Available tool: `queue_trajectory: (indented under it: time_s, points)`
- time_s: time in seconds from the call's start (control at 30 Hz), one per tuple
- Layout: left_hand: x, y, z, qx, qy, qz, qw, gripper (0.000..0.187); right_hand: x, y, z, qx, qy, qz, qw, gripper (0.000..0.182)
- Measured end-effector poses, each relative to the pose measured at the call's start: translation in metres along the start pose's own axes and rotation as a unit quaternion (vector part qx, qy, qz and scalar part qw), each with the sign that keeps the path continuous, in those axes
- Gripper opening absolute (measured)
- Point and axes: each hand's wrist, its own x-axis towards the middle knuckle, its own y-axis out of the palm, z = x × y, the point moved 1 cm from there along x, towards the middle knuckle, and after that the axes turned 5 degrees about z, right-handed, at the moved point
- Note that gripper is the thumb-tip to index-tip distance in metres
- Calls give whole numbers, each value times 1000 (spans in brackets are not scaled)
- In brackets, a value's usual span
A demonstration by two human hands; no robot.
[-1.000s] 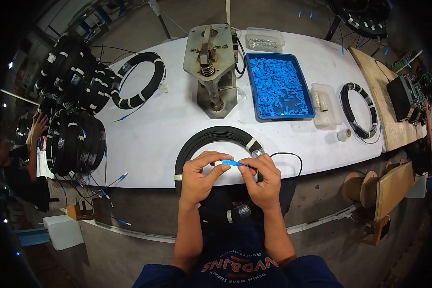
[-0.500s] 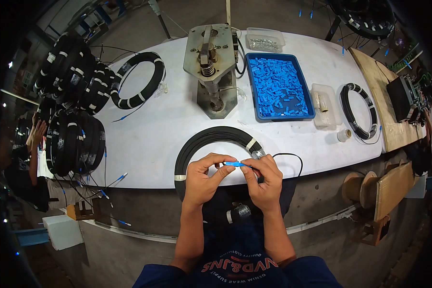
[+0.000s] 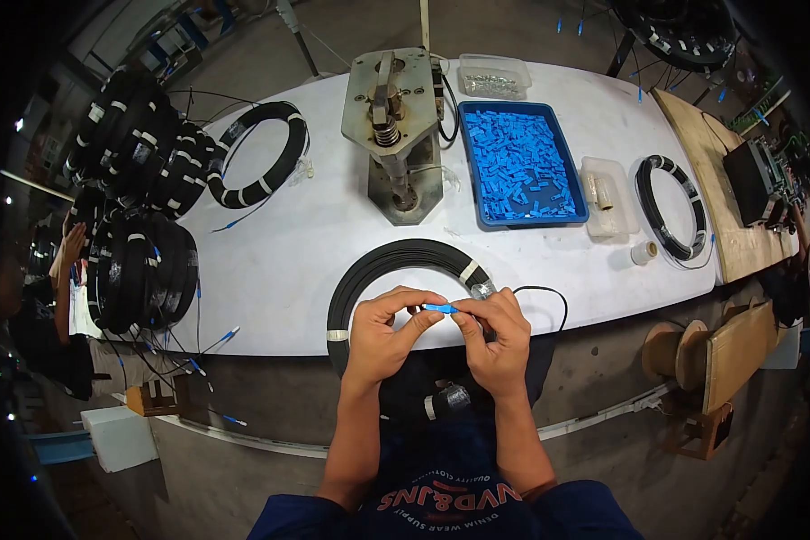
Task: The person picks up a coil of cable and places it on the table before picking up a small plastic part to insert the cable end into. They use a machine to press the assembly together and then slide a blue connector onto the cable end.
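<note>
Between my two hands is a small blue fiber optic connector [image 3: 440, 309], held level over the table's near edge. My left hand [image 3: 384, 333] pinches its left end with thumb and forefinger. From the other side, my right hand [image 3: 495, 337] pinches the right end, and those fingertips partly cover it. Just behind my hands lies a coil of black cable [image 3: 396, 256], bound with white tape; a loop of its cable runs out to the right past my right hand. Whether the connector is one piece or two cannot be made out.
A metal hand press [image 3: 391, 135] stands behind the coil. Right of it are a blue tray [image 3: 480, 193] of blue connector pieces, clear plastic boxes [image 3: 495, 76] and another cable coil [image 3: 646, 198]. Stacked coils [image 3: 144, 270] fill the left; a person's hand [image 3: 72, 245] shows beyond.
My hands keep their pinch on the connector and have hardly moved. Slightly less of the connector shows at the left fingertips. The view has shifted a little.
</note>
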Motion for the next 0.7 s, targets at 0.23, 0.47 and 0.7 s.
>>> queue_trajectory:
  time_s: [0.23, 0.47, 0.7]
  points:
    - [1, 33, 9, -196, 3, -60, 979, 19, -16, 22, -19, 315, 144, -23, 938, 17]
    - [2, 35, 19, -167, 5, -67, 984, 18, -20, 28, -22, 412, 144, -29, 899, 18]
    - [11, 38, 24, -61, 68, -32, 995, 17, -10, 5, -19, -50, 21, -70, 996, 14]
